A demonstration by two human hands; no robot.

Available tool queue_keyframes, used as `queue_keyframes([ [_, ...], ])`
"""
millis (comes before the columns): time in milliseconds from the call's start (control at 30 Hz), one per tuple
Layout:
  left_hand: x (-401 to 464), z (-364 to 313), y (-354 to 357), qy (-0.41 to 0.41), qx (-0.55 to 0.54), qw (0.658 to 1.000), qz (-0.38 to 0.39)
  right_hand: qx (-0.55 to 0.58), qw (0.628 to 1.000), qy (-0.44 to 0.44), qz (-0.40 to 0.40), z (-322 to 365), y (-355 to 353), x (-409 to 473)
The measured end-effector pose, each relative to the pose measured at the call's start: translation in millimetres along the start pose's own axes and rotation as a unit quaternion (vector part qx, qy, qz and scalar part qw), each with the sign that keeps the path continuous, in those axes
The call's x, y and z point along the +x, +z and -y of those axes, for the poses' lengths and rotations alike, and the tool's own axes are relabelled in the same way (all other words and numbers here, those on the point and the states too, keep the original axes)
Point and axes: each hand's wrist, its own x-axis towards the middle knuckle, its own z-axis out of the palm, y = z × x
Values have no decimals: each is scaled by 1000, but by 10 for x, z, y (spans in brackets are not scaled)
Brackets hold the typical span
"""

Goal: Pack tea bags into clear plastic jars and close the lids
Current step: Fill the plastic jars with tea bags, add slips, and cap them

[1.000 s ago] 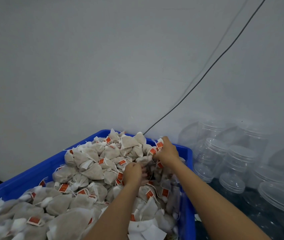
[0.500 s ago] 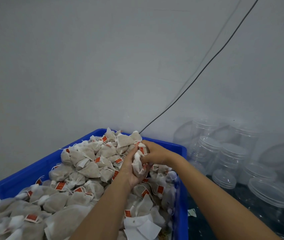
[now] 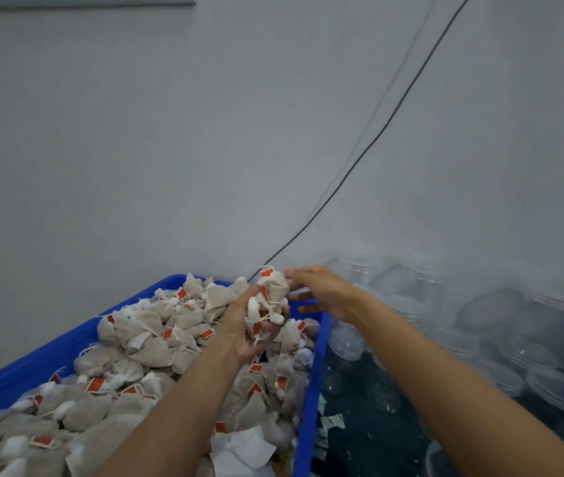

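- Leftmost, a blue plastic crate point(image 3: 50, 352) with a smooth hard rim; it is heaped with tea bags point(image 3: 143, 339), small soft pouches of beige woven mesh, puckered and lumpy, each with a white string and a little orange-red paper tag; some white paper scraps lie at the crate's near right corner
- Next, the left hand point(image 3: 251, 325), raised over the right part of the heap; its fingers are curled up round a handful of tea bags point(image 3: 268, 301), palm turned up, the thumb on the left of the bunch and the fingertips closed on its lower right; the bunch stands above the fingers, one tag at its top
- Then the right hand point(image 3: 322, 290), just right of the bunch and above the crate's far right edge; its fingers are loosely spread and nearly straight, pointing left; the upper fingertips reach the top of the bunch, though whether they touch it I cannot tell; nothing is gripped
- A thin dark cable point(image 3: 370, 142) runs slantwise down the plain grey wall to behind the crate
- Rightmost, clear plastic jars point(image 3: 428, 287), round and glossy, ribbed at the neck, crowded on a dark surface beside the crate; several lie tipped, some show flat clear lids; their outlines are hazy
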Motion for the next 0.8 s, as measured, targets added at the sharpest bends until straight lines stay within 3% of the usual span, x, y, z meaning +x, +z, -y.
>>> queue_keyframes([
  [67, -84, 80, 188, 3, 13, 1000, 8, -7, 1000, -3, -14, 62, -45, -154],
  [233, -321, 371, 616, 5, 62, 998, 23, 138, 990, -32, -19, 146, -317, -629],
  [367, -455, 686, 889, -3, 75, 997, 23, 153, 985, -71, -44, 122, -561, -1001],
  [533, -557, 1184, 1148, -11, 87, 996, 33, 182, 981, -40, -48, -53, -858, -1514],
  [667, -613, 1591, 1257, -6, 82, 996, 31, 197, 972, -64, -113, -280, -988, -1850],
  [800, -598, 1925, 1262, 10, 45, 998, -35, 230, 952, -78, -185, -499, -1021, -2027],
])
